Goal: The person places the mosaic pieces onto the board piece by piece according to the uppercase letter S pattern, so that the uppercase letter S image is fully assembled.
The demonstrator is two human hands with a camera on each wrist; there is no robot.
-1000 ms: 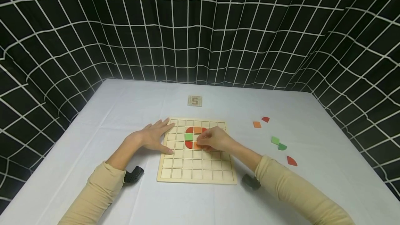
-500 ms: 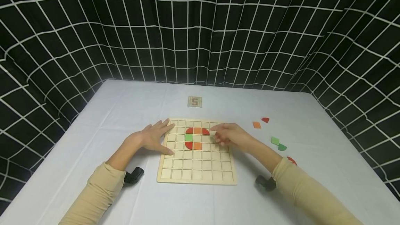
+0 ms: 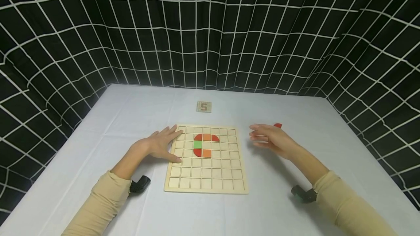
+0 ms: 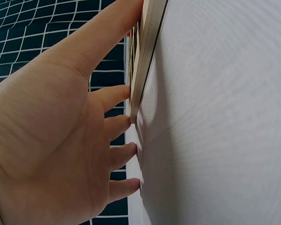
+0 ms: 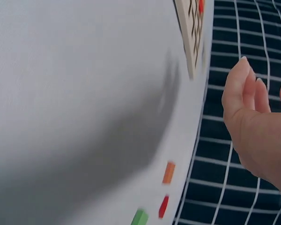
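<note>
My left hand (image 3: 159, 145) rests with spread fingers on the left edge of a square wooden grid board (image 3: 216, 173). In the left wrist view its thumb and index finger touch the board's rim (image 4: 147, 51). Set in the cells are red quarter-round tiles (image 3: 198, 152), orange square tiles (image 3: 207, 153) and a green square tile (image 3: 198, 144). Right of the board, my right hand (image 3: 273, 139) hovers above the cloth, fingers loosely extended and holding nothing. Beneath it, in the right wrist view, lie loose orange (image 5: 168, 172), red (image 5: 163, 206) and green (image 5: 140, 217) tiles.
A small pattern card (image 3: 204, 107) lies beyond the board on the white cloth (image 3: 147, 101). One loose red tile (image 3: 278, 125) peeks out behind the right hand, which hides the others in the head view. Black grid-patterned curtains (image 3: 206, 28) surround the table.
My right hand has let go of an orange square tile on the board and moved off to the right, over the loose tiles. The left hand has stayed in place.
</note>
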